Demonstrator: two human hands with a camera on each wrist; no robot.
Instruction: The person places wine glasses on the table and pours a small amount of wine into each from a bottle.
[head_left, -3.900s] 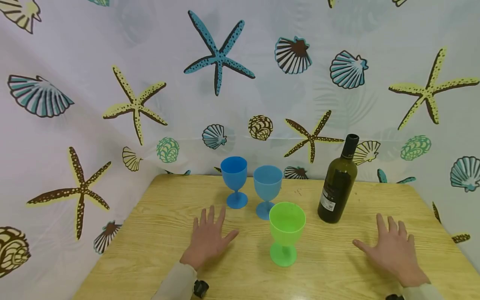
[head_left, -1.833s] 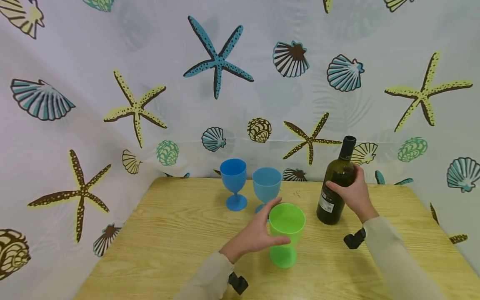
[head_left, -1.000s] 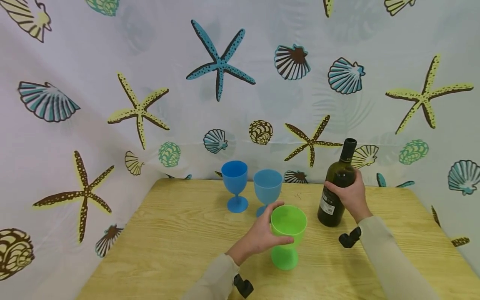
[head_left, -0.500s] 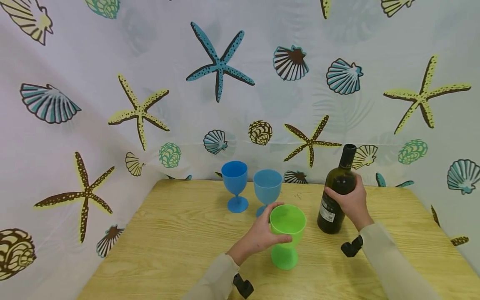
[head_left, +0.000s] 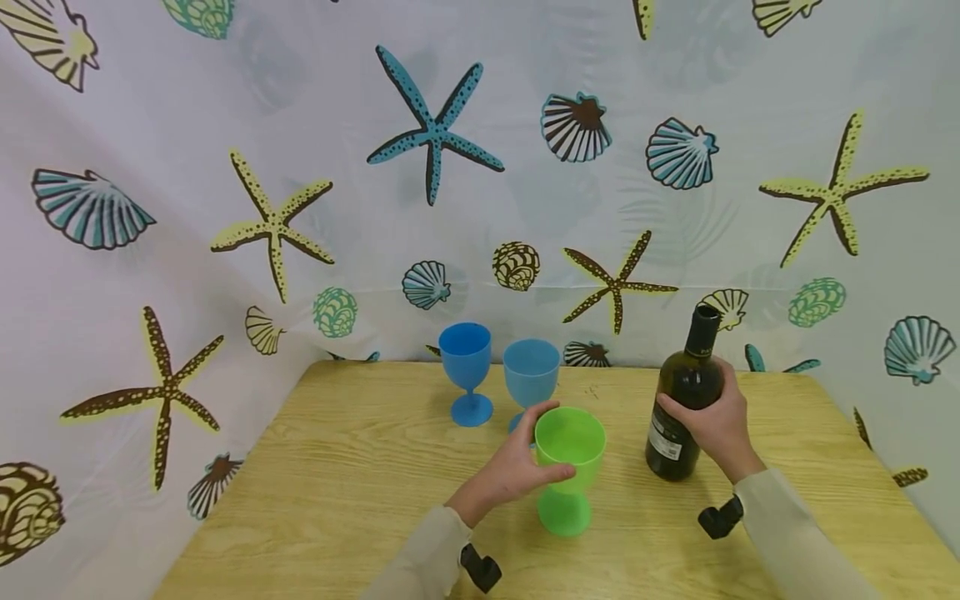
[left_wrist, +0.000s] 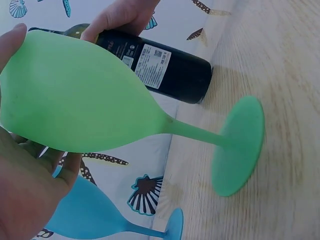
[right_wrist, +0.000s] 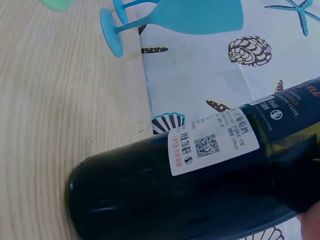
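My left hand (head_left: 513, 468) grips the bowl of a light-green plastic goblet (head_left: 570, 435), thumb on the near side and fingers behind. In the left wrist view the goblet's round foot (left_wrist: 240, 145) is down at the wooden surface. My right hand (head_left: 722, 423) holds a dark green wine bottle (head_left: 684, 379) round its upper body, with the thumb across the front. The bottle stands nearly upright to the right of the goblet, its base close to the table. A white printed label (right_wrist: 212, 142) shows on its side in the right wrist view.
Behind the goblet stand a dark blue goblet (head_left: 467, 354) and a lighter blue goblet (head_left: 531, 371), the latter's foot partly hidden by my left hand. The wooden table (head_left: 352, 467) ends at a white cloth (head_left: 337, 108) printed with starfish and shells.
Both hands began flat on the table; the left then took the green goblet and the right the wine bottle. Lately the bottle has come nearer to me and slightly right.
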